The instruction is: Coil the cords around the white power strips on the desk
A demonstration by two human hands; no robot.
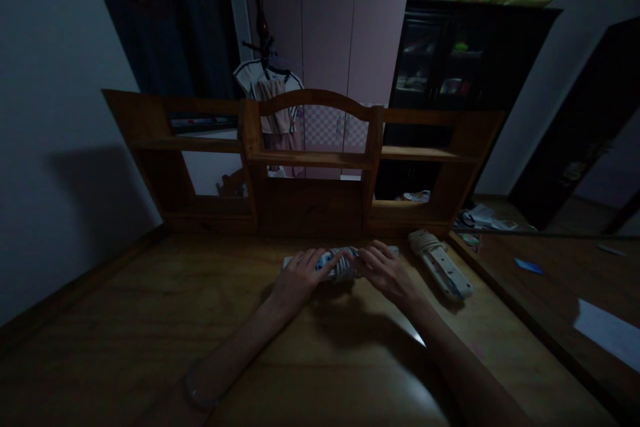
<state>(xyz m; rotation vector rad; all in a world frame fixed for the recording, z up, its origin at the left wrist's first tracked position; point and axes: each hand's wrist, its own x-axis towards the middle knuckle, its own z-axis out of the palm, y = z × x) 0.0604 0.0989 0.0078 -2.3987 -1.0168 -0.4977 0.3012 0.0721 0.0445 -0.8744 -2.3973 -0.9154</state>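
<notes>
A white power strip (344, 270) lies crosswise on the wooden desk, its pale cord wound several times around its middle. My left hand (301, 273) is closed over its left part, with the thumb reaching toward the coils. Over the right part, my right hand (384, 271) has its fingers bent around the strip and cord. Both thumbs come close together at the wound cord. My palms and fingers hide much of the strip. A second power strip (447, 271), with its cord wrapped at the far end, rests to the right of my right hand.
A wooden shelf unit (313, 159) stands along the desk's far edge. At right, a brown surface holds a blue card (528, 266) and a white paper (607, 333). Behind are a pink wardrobe (327, 33), a dark cabinet (475, 47) and a clothes stand (263, 47).
</notes>
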